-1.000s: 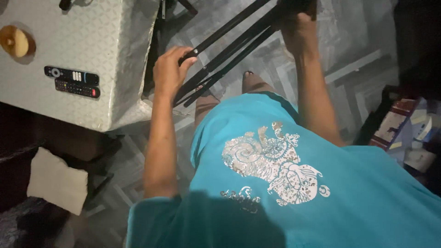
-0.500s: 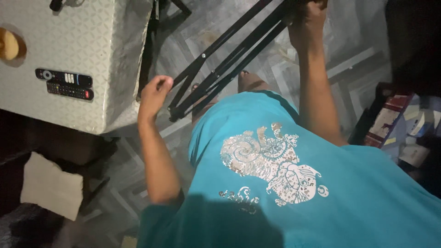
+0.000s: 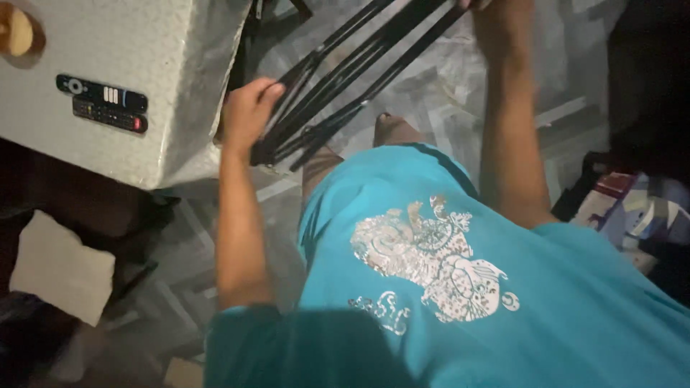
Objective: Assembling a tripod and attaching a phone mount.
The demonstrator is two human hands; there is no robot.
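A folded black tripod stand [image 3: 345, 79] with several thin metal legs slants from the top right down to the lower left, above a patterned grey floor. My left hand [image 3: 248, 115] grips the lower ends of the legs. Only the wrist of my right hand [image 3: 496, 11] shows at the top edge, at the stand's upper end; its fingers are cut off by the frame. My teal printed shirt [image 3: 445, 287] fills the lower right.
A white patterned table [image 3: 144, 86] stands at the left with two black remote controls [image 3: 104, 104] and a round tan object [image 3: 18, 32] on it. A pale cushion [image 3: 61, 266] lies lower left. Colourful boxes [image 3: 640, 212] sit at the right.
My left hand let go of the legs, dropped back, then took hold of their lower ends again. The stand shifted up and left; my right hand rose to the frame's top edge.
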